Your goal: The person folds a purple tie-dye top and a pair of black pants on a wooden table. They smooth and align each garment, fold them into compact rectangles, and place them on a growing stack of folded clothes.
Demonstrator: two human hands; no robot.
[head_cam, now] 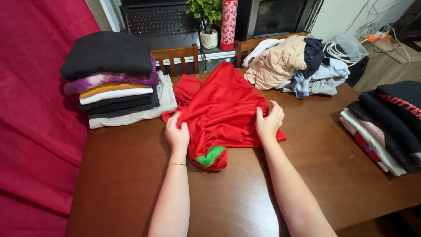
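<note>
Red shirt (221,112) lay crumpled at the centre of the wooden table (123,175), between the hands: left hand (177,134) and right hand (269,121) each pinched its fabric edge.

Soft indoor light, sharp, slight glare.
</note>
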